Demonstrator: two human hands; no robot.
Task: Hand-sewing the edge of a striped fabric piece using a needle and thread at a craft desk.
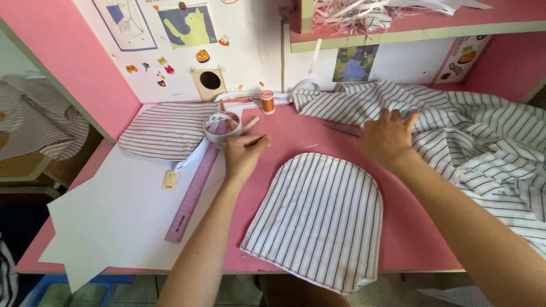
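Your left hand (243,152) pinches a thin needle-like sliver at centre frame, just beside the tape roll (222,126) and the ruler (193,196). Your right hand (388,138) lies open, fingers spread, on the striped cloth (483,136) at right. A rounded striped piece (318,219) lies on the pink desk (404,227) between your arms.

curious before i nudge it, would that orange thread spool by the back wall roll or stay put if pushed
The orange thread spool stands upright on its flat end, so a gentle push would probably slide it or tip it. Once tipped, its round body would likely roll across the smooth pink table. It looks small, so probably light.
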